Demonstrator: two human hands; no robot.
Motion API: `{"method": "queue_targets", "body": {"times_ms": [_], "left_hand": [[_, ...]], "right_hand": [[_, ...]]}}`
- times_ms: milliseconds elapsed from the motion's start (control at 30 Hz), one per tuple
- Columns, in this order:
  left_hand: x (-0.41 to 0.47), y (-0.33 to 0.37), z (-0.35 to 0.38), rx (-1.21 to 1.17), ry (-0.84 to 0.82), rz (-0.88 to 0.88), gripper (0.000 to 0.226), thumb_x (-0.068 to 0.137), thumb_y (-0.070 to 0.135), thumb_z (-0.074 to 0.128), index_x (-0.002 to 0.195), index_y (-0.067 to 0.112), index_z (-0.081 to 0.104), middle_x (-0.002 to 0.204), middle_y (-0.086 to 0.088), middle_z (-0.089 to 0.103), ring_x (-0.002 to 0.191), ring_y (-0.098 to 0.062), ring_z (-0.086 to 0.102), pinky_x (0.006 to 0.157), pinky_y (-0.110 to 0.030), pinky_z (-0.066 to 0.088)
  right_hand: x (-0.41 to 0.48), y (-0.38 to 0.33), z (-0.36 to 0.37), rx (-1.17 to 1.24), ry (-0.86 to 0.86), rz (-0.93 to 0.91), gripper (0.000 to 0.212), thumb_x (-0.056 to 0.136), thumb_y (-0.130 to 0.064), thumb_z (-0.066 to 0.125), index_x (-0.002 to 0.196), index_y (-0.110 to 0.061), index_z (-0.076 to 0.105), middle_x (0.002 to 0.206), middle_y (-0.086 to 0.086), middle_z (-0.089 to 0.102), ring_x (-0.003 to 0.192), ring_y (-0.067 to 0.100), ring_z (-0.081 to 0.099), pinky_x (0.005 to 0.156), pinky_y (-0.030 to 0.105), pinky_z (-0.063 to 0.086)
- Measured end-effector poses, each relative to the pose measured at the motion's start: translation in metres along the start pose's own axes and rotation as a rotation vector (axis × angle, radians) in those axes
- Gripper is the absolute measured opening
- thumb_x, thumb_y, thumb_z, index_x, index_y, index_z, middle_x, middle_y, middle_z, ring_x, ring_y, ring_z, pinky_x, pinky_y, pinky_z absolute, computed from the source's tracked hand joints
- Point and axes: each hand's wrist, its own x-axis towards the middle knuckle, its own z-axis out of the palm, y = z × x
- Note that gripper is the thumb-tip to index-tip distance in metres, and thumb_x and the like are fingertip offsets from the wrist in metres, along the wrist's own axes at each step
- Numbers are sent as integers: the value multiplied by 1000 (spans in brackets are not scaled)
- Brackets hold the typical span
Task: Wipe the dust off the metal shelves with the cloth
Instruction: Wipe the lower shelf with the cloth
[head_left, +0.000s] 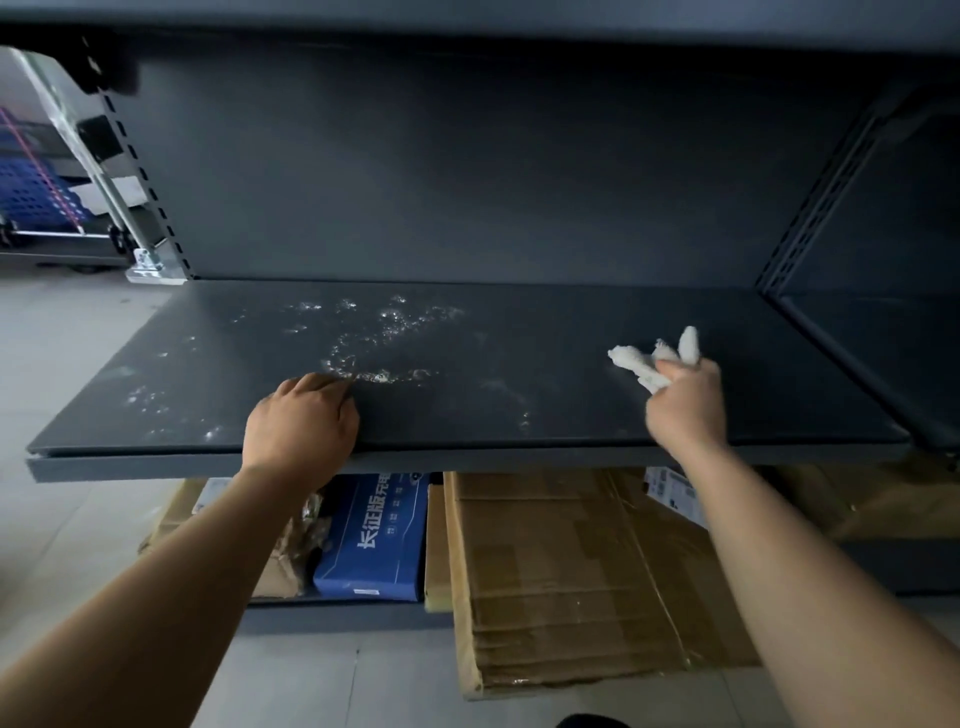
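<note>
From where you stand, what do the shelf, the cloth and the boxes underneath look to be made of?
Shelf: probably painted sheet metal, matte dark grey, with a thin folded front edge.
Cloth: soft white fabric, apparently fluffy, bunched in the right hand.
Brown boxes: corrugated cardboard, creased and taped.
Blue box: likely printed glossy card.

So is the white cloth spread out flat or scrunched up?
Scrunched up: the white cloth is bunched in the right hand, ends poking out.

Below you: blue box (371, 540) with white Chinese lettering, standing among cardboard. Flattened cardboard sheets (582, 587) just right of it, front corner jutting out over pale floor (78, 353). Crumpled clear plastic (301, 525) touching box's left side. Far left you see blue perforated crate (36, 195) behind silver metal frame (111, 192).
</note>
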Motion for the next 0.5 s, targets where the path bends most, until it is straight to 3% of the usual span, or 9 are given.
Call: {"method": "queue_targets", "body": {"times_ms": [67, 100, 167, 200, 267, 333, 400, 500], "left_hand": [[-6, -4, 1, -11, -2, -26, 39, 94, 32, 39, 128, 20, 54, 132, -1, 55, 118, -26, 50, 90, -38, 44], [-8, -5, 1, -19, -3, -29, 40, 95, 32, 38, 129, 19, 54, 133, -1, 54, 119, -25, 49, 91, -38, 45], [-12, -6, 2, -39, -10, -25, 40, 95, 30, 39, 129, 18, 54, 135, -1, 53, 122, -25, 48, 93, -38, 44], [-13, -7, 2, -46, -17, -19, 40, 95, 30, 39, 130, 17, 53, 136, -1, 52, 124, -25, 46, 96, -38, 43], [-13, -9, 1, -48, -37, -6, 41, 96, 30, 37, 133, 17, 50, 140, 0, 48, 128, -23, 42, 101, -36, 38], [-12, -11, -1, -53, -62, 12, 42, 97, 31, 36, 135, 18, 48, 142, 0, 45, 130, -22, 40, 103, -34, 36], [-10, -15, -3, -56, -66, 23, 42, 96, 32, 38, 134, 17, 48, 142, 0, 46, 129, -22, 41, 103, -35, 36], [-3, -34, -5, -17, -51, -4, 45, 95, 35, 40, 136, 16, 45, 141, -3, 47, 128, -25, 42, 103, -39, 38]], "right_hand": [[-22, -13, 21, -47, 3, -51, 36, 90, -5, 48, 126, -9, 55, 125, 2, 44, 115, 24, 52, 77, 5, 32], [-35, -26, 34, -81, -14, -120, 35, 90, -6, 48, 124, -8, 57, 125, 4, 43, 115, 25, 51, 81, 5, 30], [-60, -53, 59, -133, -62, -264, 33, 86, -4, 50, 117, -5, 60, 125, 11, 44, 113, 29, 49, 95, 22, 37], [-71, -66, 71, -157, -88, -320, 32, 83, -3, 51, 114, -5, 60, 122, 14, 45, 111, 30, 48, 93, 28, 39], [-89, -90, 93, -155, -178, -362, 34, 83, -6, 52, 116, -6, 58, 125, 13, 42, 113, 29, 46, 95, 30, 40], [-101, -111, 108, -78, -297, -394, 42, 87, -12, 53, 129, -10, 54, 138, 11, 33, 123, 27, 43, 108, 30, 37], [-93, -121, 106, 41, -336, -430, 46, 87, -14, 58, 132, -14, 53, 139, 12, 32, 122, 25, 46, 110, 25, 34], [-41, -106, 78, 122, -142, -377, 43, 84, -5, 56, 127, -13, 58, 133, 16, 40, 116, 27, 50, 96, 8, 33]]}}
